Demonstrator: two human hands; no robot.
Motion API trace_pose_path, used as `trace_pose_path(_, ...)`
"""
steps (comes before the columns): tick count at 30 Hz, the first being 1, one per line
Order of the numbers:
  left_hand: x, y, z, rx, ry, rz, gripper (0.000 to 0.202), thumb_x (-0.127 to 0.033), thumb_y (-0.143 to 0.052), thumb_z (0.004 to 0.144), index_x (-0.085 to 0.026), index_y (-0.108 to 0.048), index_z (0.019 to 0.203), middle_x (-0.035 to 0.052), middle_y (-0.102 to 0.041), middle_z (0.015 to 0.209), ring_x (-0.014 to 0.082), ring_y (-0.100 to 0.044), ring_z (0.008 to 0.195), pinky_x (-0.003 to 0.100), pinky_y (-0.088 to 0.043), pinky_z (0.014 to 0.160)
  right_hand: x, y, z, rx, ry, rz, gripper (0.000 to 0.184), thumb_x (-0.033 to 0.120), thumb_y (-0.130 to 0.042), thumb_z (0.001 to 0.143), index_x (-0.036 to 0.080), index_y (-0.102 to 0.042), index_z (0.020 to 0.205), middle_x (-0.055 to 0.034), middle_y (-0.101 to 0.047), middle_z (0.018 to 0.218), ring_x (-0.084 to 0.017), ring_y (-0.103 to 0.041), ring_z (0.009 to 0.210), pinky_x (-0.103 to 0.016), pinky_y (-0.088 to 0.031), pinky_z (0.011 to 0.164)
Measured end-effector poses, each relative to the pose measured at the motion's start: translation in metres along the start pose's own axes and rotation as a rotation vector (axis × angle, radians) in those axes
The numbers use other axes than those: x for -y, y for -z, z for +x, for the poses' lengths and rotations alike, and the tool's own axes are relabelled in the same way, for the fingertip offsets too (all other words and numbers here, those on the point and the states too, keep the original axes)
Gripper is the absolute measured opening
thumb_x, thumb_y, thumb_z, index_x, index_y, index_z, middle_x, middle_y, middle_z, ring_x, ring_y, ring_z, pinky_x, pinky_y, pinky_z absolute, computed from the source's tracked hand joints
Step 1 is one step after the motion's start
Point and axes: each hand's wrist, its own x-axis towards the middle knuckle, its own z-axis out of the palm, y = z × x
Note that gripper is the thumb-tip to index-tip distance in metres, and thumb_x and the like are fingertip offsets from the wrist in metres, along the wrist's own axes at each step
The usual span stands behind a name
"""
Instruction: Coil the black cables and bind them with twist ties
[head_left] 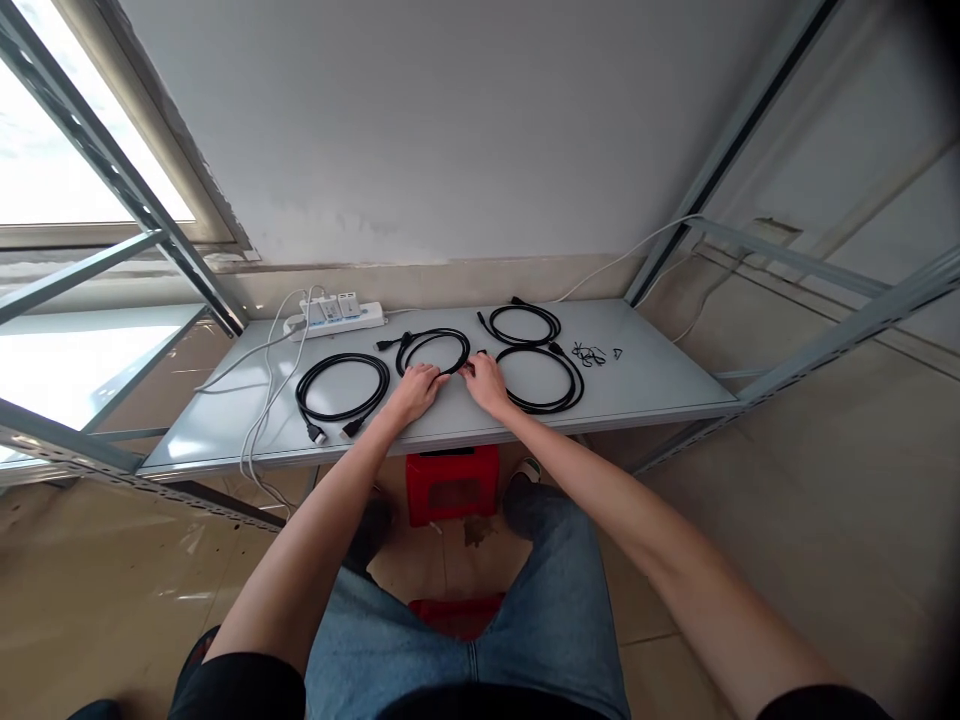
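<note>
A coiled black cable lies in the middle of the grey shelf, its plug end pointing left. At the near edge of this coil, my left hand has its fingers closed on the loop. My right hand pinches the coil's near right side, a short gap away from the left; its fingertips are partly hidden. Left of my hands sits another black cable coil with both plugs toward the front edge. Beside my right hand is a further coil, with one more coil just behind it.
A white power strip with chargers stands at the back left, and white cords hang over the front edge. Small black ties lie at right. Metal posts frame the shelf. A red stool is underneath.
</note>
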Motion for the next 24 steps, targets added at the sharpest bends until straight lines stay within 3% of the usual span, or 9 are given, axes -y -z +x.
trace_pose_path(5, 0.002, -0.001, 0.001, -0.008, -0.024, -0.007, 0.044, -0.051, -0.048, 0.105, -0.019, -0.061, 0.078, 0.0094, -0.066, 0.084, 0.024, -0.061, 0.089, 0.034, -0.042, 0.081, -0.006, -0.005, -0.001, -0.048, 0.045, 0.146, 0.026, 0.016, -0.045, 0.1, 0.02, -0.067, 0.086, -0.008, -0.067, 0.094, -0.024, -0.06, 0.093, -0.033, -0.044, 0.084)
trace_pose_path(10, 0.005, -0.005, 0.002, -0.006, 0.005, 0.023, 0.046, -0.048, -0.041, 0.108, -0.017, -0.065, 0.083, 0.0108, -0.066, 0.087, 0.0242, -0.061, 0.091, 0.035, -0.044, 0.084, -0.004, -0.004, -0.004, -0.087, 0.034, 0.213, 0.028, 0.019, -0.044, 0.1, 0.022, -0.059, 0.077, -0.0062, -0.066, 0.085, -0.023, -0.059, 0.09, -0.031, -0.041, 0.08)
trace_pose_path(14, 0.003, -0.004, 0.001, 0.005, 0.02, 0.061, 0.049, -0.045, -0.035, 0.11, -0.017, -0.065, 0.082, 0.0114, -0.067, 0.087, 0.0247, -0.062, 0.094, 0.036, -0.044, 0.086, 0.001, 0.0, -0.01, -0.248, -0.054, 0.343, 0.027, 0.026, -0.046, 0.099, 0.024, -0.05, 0.073, -0.0024, -0.059, 0.074, -0.02, -0.052, 0.073, -0.03, -0.04, 0.074)
trace_pose_path(17, 0.002, -0.002, 0.001, 0.008, 0.031, 0.093, 0.05, -0.045, -0.034, 0.11, -0.018, -0.064, 0.082, 0.012, -0.069, 0.09, 0.0252, -0.063, 0.094, 0.036, -0.044, 0.086, 0.005, 0.004, -0.016, -0.434, -0.093, 0.466, 0.024, 0.032, -0.044, 0.1, 0.024, -0.049, 0.077, -0.0023, -0.059, 0.076, -0.018, -0.05, 0.071, -0.03, -0.042, 0.074)
trace_pose_path(21, 0.004, -0.002, -0.001, 0.008, 0.016, 0.098, 0.05, -0.046, -0.033, 0.11, -0.018, -0.064, 0.083, 0.0127, -0.07, 0.093, 0.026, -0.064, 0.095, 0.037, -0.045, 0.088, -0.005, 0.026, -0.01, -0.563, -0.088, 0.57, 0.032, 0.043, -0.037, 0.104, 0.023, -0.055, 0.088, -0.005, -0.066, 0.084, -0.018, -0.055, 0.071, -0.03, -0.045, 0.074)
trace_pose_path(24, 0.01, -0.007, 0.0, -0.008, -0.007, 0.083, 0.05, -0.047, -0.033, 0.109, -0.019, -0.064, 0.083, 0.0122, -0.07, 0.092, 0.0266, -0.064, 0.095, 0.038, -0.046, 0.089, -0.041, 0.06, 0.005, -0.562, -0.117, 0.487, 0.038, 0.048, -0.039, 0.103, 0.021, -0.062, 0.09, -0.008, -0.071, 0.088, -0.02, -0.06, 0.076, -0.031, -0.047, 0.077)
